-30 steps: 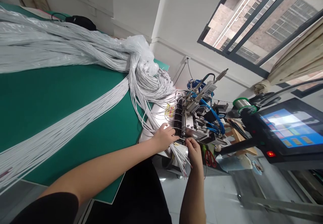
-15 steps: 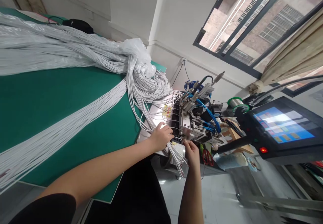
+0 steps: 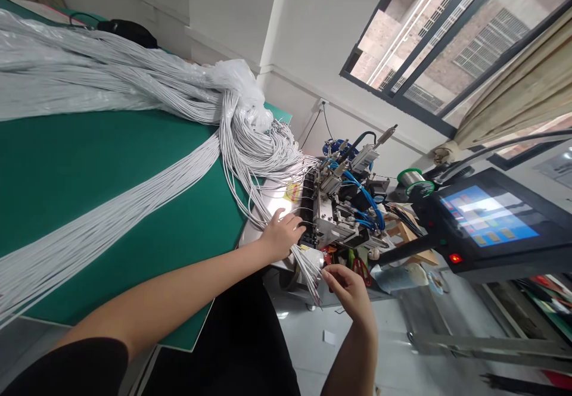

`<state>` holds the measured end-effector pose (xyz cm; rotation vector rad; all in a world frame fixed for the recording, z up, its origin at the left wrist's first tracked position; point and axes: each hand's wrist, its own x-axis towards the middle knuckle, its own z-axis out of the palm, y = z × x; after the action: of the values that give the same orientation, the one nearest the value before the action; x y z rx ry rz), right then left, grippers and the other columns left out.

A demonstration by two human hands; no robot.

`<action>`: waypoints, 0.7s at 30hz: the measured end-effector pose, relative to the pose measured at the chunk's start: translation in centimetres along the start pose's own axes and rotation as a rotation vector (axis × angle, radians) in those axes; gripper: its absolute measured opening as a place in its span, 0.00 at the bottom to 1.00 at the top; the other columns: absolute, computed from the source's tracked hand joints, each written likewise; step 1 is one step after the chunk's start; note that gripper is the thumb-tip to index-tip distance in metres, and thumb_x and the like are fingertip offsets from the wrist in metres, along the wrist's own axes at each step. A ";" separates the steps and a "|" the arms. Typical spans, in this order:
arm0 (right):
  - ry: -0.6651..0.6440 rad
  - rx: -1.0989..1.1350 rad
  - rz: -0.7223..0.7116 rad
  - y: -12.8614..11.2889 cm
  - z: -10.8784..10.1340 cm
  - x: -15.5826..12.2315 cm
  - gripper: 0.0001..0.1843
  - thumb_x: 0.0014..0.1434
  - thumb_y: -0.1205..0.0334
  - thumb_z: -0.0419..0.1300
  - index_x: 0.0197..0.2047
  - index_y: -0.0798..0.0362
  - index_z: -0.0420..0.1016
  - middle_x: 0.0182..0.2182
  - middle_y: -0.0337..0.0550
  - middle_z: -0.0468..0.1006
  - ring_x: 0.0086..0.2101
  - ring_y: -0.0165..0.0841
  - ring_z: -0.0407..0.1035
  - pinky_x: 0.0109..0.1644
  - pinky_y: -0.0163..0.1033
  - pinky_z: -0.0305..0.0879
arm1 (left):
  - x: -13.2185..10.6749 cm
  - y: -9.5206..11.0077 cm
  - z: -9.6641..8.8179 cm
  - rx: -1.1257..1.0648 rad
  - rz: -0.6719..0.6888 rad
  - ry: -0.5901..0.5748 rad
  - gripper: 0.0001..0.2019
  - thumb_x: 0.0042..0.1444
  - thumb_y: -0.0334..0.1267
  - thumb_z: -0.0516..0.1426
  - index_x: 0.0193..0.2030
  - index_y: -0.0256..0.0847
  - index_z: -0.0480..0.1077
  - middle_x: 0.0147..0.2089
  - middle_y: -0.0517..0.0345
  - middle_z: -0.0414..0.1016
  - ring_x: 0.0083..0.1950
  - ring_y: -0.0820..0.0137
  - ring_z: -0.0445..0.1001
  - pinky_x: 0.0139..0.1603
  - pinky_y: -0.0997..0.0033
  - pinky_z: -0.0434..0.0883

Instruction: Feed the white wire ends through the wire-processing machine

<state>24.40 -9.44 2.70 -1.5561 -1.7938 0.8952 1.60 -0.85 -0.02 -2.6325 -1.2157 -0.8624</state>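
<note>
Thin white cables [image 3: 308,271] run in a loose bundle under my left hand [image 3: 281,235], and their free ends hang past the machine's near edge. My left hand is bent over the bundle with its fingers curled, the fingertips close to the black slotted feed strip [image 3: 307,196] of the benchtop machine [image 3: 328,211]. What lies under the palm is hidden. Thumb and forefinger of my right hand [image 3: 351,289] are pinched together at the end of a white cable, beside the bundle's tips and just off the machine.
Long white cable bundles [image 3: 170,175] and a plastic-wrapped heap [image 3: 241,86] lie on the green table [image 3: 67,170]. Right of the machine stand a wire spool [image 3: 415,183] and a touchscreen [image 3: 489,214] on an arm. Red-handled scissors [image 3: 361,270] lie below the machine.
My right hand has drawn away from the machine's front, down and right, toward the cable ends. My left hand has shifted slightly left. The view has tilted a little.
</note>
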 end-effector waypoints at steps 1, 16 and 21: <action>-0.006 0.001 -0.003 0.0 0.1 0.1 0.14 0.57 0.51 0.61 0.32 0.54 0.76 0.24 0.41 0.71 0.24 0.31 0.61 0.26 0.34 0.56 | 0.0 0.0 0.0 -0.002 0.012 0.014 0.18 0.51 0.28 0.55 0.49 0.40 0.70 0.50 0.48 0.71 0.52 0.60 0.67 0.59 0.51 0.51; 0.269 0.569 -0.036 0.8 2.4 5.1 0.15 0.58 0.50 0.61 0.29 0.52 0.67 0.19 0.31 0.57 0.20 0.25 0.48 0.23 0.31 0.46 | 0.2 -0.5 -0.4 -0.165 0.175 0.080 0.09 0.63 0.38 0.50 0.42 0.43 0.71 0.34 0.58 0.72 0.36 0.71 0.68 0.47 0.64 0.54; 0.342 0.633 -0.076 1.1 3.6 6.7 0.18 0.56 0.47 0.61 0.27 0.53 0.65 0.18 0.30 0.56 0.19 0.24 0.48 0.21 0.32 0.46 | 0.2 -0.6 0.0 -0.163 0.212 0.068 0.10 0.63 0.37 0.49 0.43 0.43 0.71 0.35 0.59 0.73 0.36 0.72 0.69 0.46 0.65 0.54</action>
<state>21.29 -3.11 -0.26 -1.1354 -1.1643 0.9684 1.31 -0.31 0.02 -2.7676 -0.8637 -1.0411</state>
